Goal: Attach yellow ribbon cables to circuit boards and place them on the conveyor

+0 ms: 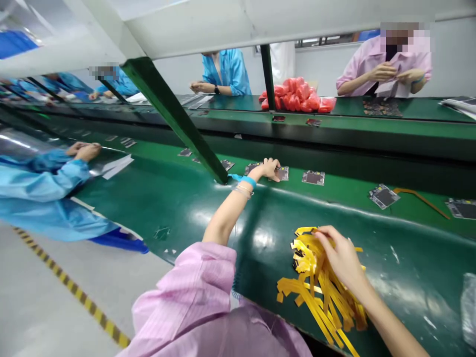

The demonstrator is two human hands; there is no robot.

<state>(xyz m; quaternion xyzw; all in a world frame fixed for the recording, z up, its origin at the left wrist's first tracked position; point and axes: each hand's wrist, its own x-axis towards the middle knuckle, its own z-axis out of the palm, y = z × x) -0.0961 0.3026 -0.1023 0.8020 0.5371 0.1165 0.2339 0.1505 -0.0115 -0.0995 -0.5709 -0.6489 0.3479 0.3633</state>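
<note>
Nearest, in front of the pink sleeve (193, 282), a loose pile of yellow strips (330, 302) lies on the green desk (167, 198). The right hand (342, 253) is over the upper part of this pile; its fingers are bent, with the thumb and forefinger close together beside the strip ends, but whether they pinch one strip I cannot tell. At the right edge there is a clear plastic bag (469, 312). Farther, the left arm, wearing a blue wristband (248, 181), stretches over the desk to the green belt (342, 186). There the left hand (267, 169) has its fingers curved and partly spread over a circuit board (283, 173), touching it; how firm the hold is, I cannot tell. Other boards lie along the belt, on both sides of this hand, and next to one board (384, 196) on the right is a bent orange strip (424, 194). At left, a co-worker in blue sleeves has both hands (87, 150) together near white paper (118, 165). A green post (178, 119) slants down to the desk. On the far desk (241, 104) sits a heap of red bags (297, 94), between a person in blue (236, 74) and a person in pink (357, 69).
</note>
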